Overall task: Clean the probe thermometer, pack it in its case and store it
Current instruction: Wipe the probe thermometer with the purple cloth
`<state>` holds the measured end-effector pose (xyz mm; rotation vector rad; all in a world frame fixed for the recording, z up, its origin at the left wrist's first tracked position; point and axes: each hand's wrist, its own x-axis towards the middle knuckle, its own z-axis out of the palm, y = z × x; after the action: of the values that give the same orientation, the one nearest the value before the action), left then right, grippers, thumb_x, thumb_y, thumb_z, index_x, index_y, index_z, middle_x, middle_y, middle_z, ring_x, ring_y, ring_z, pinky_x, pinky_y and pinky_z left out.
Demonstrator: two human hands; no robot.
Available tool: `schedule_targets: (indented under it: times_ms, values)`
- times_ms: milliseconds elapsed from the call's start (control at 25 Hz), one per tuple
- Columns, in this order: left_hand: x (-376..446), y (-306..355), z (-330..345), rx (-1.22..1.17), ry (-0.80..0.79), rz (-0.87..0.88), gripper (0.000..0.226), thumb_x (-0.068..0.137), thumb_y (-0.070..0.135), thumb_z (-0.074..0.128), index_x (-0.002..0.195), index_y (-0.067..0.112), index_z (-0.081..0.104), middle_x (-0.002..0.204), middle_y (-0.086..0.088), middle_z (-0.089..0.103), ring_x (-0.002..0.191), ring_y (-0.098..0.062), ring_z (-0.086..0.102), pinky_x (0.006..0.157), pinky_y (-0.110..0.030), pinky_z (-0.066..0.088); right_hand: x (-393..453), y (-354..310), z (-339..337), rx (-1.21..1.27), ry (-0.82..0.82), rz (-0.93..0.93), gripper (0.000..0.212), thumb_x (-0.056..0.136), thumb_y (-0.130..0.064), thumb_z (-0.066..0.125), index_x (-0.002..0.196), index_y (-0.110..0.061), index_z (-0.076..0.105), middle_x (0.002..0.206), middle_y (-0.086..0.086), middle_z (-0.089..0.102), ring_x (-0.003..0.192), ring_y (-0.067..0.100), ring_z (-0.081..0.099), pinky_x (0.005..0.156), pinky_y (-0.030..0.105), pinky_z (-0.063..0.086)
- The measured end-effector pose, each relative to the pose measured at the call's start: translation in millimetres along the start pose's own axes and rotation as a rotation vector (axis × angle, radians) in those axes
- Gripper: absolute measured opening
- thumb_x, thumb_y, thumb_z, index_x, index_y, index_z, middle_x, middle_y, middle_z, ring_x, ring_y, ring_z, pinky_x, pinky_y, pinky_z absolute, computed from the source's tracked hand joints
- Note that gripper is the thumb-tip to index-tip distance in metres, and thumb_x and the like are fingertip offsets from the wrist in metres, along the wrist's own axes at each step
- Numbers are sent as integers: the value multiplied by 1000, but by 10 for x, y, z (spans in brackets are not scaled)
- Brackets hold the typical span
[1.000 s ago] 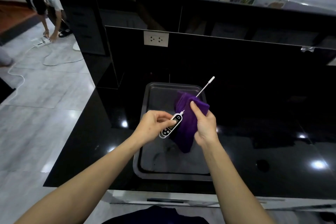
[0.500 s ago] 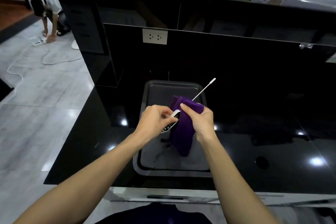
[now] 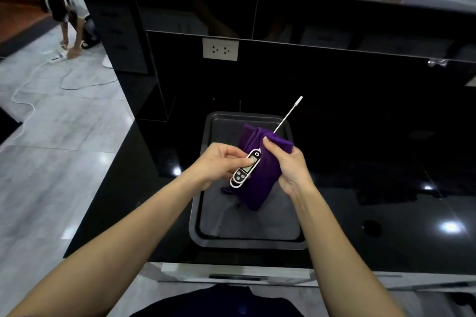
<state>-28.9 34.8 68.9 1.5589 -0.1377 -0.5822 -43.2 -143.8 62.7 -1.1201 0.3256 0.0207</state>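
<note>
Probe thermometer (image 3: 245, 171): body pinched in left hand (image 3: 223, 165) fingers, above the baking tray (image 3: 206, 213). Right hand (image 3: 284, 165) fingers clamp purple cloth (image 3: 260, 177) around the stem; capped tip pokes beyond them. Cleaning underway, judged. Case not in view; packing and storing remain.

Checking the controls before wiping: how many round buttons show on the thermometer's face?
2, side by side on the probe thermometer body's lower end, below the display, near the left hand. The purple cloth may hide others.
</note>
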Motion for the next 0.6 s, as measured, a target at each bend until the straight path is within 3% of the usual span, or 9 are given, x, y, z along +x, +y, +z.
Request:
schedule_targets:
  times_ms: [120,280,480,600]
  values:
    - [5,-56,35,41,81,53,6,80,17,77,85,15,76,75,-6,77,61,-12,69,55,-21,53,92,-88,64,59,112,26,15,79,-10,80,92,-8,73,82,9,78,75,23,76,69,34,63]
    - [-61,-144,4,31,37,15,13,80,16,76,91,9,76,77,-8,76,64,-14,68,58,-23,54,279,-281,24,186,208,-7,11,80,-11,80,89,-11,73,80,6,78,75,20,75,72,36,62]
    - [-77,-164,-19,8,35,5,16,82,15,75,94,6,75,80,-8,77,68,-14,72,58,-22,56,143,-38,79,136,148,49,12,81,-10,79,90,-8,72,79,8,79,73,22,76,62,33,62]
    - [-89,-173,-17,9,25,-22,11,81,16,75,90,10,75,78,-7,77,65,-13,71,60,-23,55,206,-178,22,157,187,34,14,81,-11,78,93,-8,72,82,8,78,75,21,74,69,35,63]
